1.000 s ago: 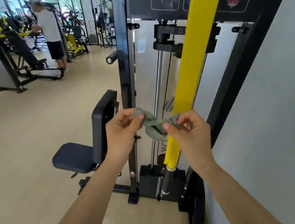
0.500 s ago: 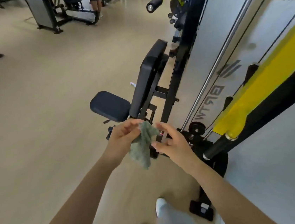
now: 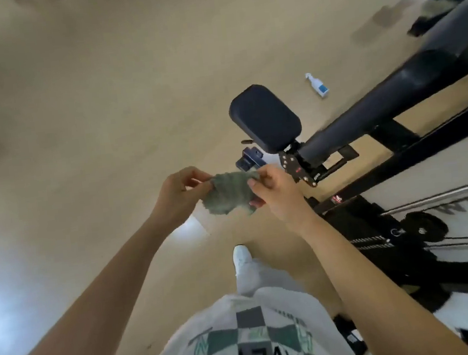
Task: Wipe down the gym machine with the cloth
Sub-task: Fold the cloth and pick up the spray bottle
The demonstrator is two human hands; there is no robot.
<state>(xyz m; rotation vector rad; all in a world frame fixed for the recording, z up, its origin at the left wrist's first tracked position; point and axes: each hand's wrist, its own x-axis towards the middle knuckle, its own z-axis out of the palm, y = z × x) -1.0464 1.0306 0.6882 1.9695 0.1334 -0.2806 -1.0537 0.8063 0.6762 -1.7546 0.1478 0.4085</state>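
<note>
A grey-green cloth (image 3: 229, 195) hangs spread between both hands in front of my chest. My left hand (image 3: 179, 195) pinches its left edge and my right hand (image 3: 275, 191) pinches its right edge. Just beyond the cloth is the gym machine: a dark padded seat (image 3: 266, 122), a long dark back pad (image 3: 388, 107) and a black frame (image 3: 405, 157) running up to the right. The cloth touches no part of the machine.
A white spray bottle (image 3: 317, 84) with a blue label lies on the beige floor beyond the seat. A chrome guide rod (image 3: 445, 197) and black base lie at the right. My white shoe (image 3: 242, 256) is below the hands. Open floor lies to the left.
The view has swung down from the yellow upright to the floor and seat. The bunched cloth has been spread open between both hands.
</note>
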